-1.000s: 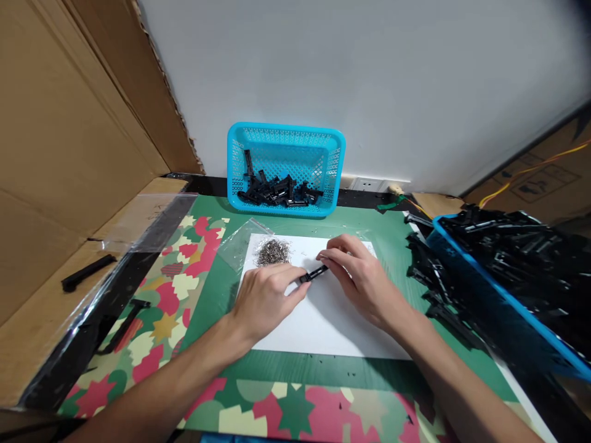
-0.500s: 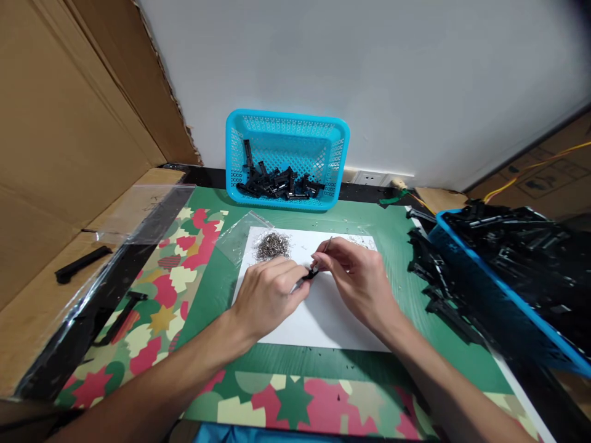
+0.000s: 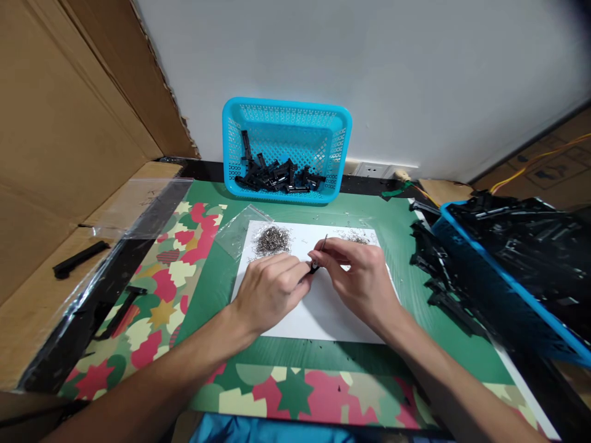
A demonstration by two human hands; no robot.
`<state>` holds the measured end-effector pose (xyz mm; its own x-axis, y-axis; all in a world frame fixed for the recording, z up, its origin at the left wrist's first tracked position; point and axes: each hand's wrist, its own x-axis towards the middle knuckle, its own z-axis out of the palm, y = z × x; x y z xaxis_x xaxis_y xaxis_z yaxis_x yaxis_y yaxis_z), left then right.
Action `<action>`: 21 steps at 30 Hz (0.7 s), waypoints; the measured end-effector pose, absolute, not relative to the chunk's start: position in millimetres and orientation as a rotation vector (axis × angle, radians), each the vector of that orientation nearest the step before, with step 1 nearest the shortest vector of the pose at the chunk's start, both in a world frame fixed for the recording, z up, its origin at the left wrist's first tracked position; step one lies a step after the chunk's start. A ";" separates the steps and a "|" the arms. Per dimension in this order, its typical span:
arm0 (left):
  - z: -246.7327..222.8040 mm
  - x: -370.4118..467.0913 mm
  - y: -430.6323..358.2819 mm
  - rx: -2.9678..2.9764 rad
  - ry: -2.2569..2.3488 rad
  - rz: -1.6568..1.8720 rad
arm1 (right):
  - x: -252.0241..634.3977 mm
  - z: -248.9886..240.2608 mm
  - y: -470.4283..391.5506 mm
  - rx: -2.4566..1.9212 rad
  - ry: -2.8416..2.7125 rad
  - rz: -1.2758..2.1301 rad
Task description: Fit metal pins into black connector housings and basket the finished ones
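Note:
My left hand (image 3: pixel 273 289) is closed around a small black plastic part (image 3: pixel 314 267), whose end pokes out between the two hands. My right hand (image 3: pixel 357 271) pinches a thin metal tool (image 3: pixel 324 242), perhaps tweezers, with its shaft slanting up past the fingers. The fingertips of both hands nearly meet over a white sheet (image 3: pixel 323 314). On that sheet, behind my left hand, lies a dark pile of tiny metal pieces (image 3: pixel 272 240). Behind my right hand is a looser scatter of tiny metal pieces (image 3: pixel 355 236).
A blue basket (image 3: pixel 287 106) with several black parts stands against the wall. At right, another blue basket (image 3: pixel 512 280) is heaped with black parts, and more black parts (image 3: pixel 443 283) lie beside it. A clear bag (image 3: pixel 237 234) touches the sheet. Loose black parts (image 3: pixel 80 258) lie at left.
My left hand's fingers now cover more of the black part, and its end has turned between the hands. The view has shifted slightly.

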<state>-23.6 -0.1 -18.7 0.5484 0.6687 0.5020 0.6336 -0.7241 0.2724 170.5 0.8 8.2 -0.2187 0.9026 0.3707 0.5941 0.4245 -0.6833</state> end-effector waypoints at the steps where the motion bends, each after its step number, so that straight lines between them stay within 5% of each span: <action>1: -18.6 -23.6 -0.3 2.714 1.136 0.915 | 170.6 8.1 0.6 -1.260 -1.932 0.496; 15: -19.3 -24.8 0.8 2.429 1.146 1.100 | 183.7 15.5 0.5 -1.139 -1.707 0.445; 21: -12.7 -21.5 -5.7 2.229 1.021 1.151 | 212.1 31.0 -27.0 -1.164 -2.128 0.221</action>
<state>-21.5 -5.7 -12.7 0.3842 0.7702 0.5091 0.4138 -0.6366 0.6508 212.1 -27.0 31.0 -0.3589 0.7940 0.4907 0.6764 0.5835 -0.4494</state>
